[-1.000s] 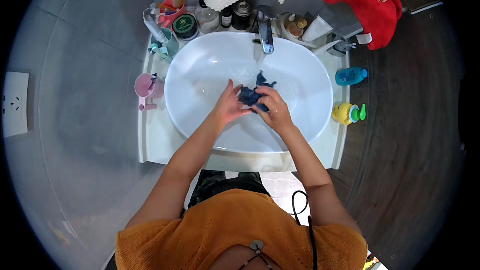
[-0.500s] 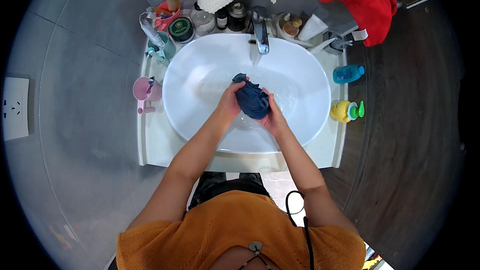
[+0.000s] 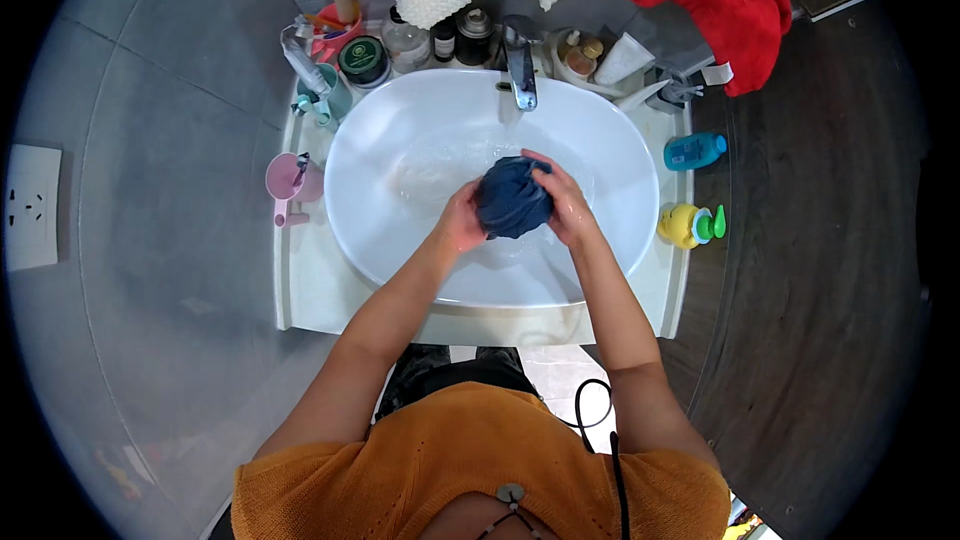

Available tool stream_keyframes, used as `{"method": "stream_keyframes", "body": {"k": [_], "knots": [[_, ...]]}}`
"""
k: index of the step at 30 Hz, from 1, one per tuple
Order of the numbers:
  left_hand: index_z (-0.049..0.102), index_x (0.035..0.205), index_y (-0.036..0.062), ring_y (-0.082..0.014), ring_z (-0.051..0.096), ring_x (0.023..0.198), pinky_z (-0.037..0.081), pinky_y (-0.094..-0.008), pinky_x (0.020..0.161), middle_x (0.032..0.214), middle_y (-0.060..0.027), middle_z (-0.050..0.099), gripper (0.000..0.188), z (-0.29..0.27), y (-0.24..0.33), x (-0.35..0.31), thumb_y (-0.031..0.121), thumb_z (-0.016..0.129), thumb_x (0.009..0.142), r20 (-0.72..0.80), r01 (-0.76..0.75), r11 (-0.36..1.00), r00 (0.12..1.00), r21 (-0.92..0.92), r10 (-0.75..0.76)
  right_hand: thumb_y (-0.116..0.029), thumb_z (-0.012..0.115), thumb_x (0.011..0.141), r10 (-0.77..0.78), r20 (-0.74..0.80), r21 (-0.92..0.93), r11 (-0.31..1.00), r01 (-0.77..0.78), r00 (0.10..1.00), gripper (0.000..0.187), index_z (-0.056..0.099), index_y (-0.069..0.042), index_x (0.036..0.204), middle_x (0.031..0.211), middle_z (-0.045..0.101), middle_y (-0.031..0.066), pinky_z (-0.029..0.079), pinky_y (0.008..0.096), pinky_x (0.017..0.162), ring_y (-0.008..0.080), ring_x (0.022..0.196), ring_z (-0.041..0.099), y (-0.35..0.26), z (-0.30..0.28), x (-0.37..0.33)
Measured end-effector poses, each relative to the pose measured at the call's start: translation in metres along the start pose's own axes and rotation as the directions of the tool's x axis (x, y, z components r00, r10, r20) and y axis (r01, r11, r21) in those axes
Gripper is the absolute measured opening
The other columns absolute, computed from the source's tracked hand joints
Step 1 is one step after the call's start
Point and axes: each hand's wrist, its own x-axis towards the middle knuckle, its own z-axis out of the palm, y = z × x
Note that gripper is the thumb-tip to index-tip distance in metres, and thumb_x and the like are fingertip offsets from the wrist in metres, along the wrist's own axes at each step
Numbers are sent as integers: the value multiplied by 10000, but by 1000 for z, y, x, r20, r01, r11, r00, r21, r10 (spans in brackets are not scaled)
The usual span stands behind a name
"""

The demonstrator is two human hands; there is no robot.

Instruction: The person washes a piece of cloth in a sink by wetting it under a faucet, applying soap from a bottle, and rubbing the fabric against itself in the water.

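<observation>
"Looking from the left, what do you see first?"

"A pink plastic cup with a handle [image 3: 283, 180] on a white counter top [image 3: 310, 285]. Near it is a pale blue-green cup [image 3: 340, 98] with a white tube [image 3: 306, 65] in it. Next comes a round jar with a dark green lid [image 3: 363, 60], close to the big white oval sink [image 3: 365, 200]."

"And the left hand [image 3: 461, 220]?"

"It is over the sink, bent like a bowl on the left side of a bunched, dark blue cloth [image 3: 514, 198]. I can't tell how its fingertips sit, because they're hidden by the cloth."

"So where is the cloth?"

"Between the two hands, over the middle of the sink, in front of a shiny metal tap [image 3: 520, 70]. It's squashed into a round ball. There is clear water under it. I can't tell if they touch."

"What about the right hand [image 3: 566, 208]?"

"It holds the cloth's right side. Its fingers curve over the cloth and are a bit spread."

"Anything more to the right?"

"A yellow bottle with a green pump [image 3: 684, 226], a blue plastic bottle [image 3: 693, 151] just beyond it, and a hanging red cloth [image 3: 725, 25]."
</observation>
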Motion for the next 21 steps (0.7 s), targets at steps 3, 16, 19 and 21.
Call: {"method": "stream_keyframes", "body": {"k": [3,16,19,21], "knots": [[493,1137,73,-243,510,1068,396,-455,912,1151,-93,530,355,15,-6,-13,305,364,900,19,44,996,999,-83,-42,-152,509,845,-53,-177,30,998,59,983,374,463,-83,1210,1067,519,80,411,267,839,157,946,500,2,-11,8],[544,814,64,-127,538,654,455,-273,599,745,-43,554,324,29,-16,21,368,453,880,-90,-257,952,958,166,274,-161,614,766,-754,-103,-786,461,411,648,199,581,-20,902,920,552,138,417,340,766,276,835,539,66,42,-9],[559,829,57,-124,538,686,448,-271,624,767,-39,554,246,40,-30,13,276,453,870,-67,-449,802,856,393,512,-149,596,779,-577,-463,-602,762,239,673,128,576,-24,760,853,568,119,420,346,707,248,775,554,44,25,20],[558,854,66,-132,556,723,459,-280,649,802,-36,568,207,48,-26,9,240,447,862,-178,-345,874,890,342,420,-134,567,795,-691,-386,-617,686,386,612,110,565,-25,781,905,560,140,413,351,778,279,856,537,52,16,28]]}}
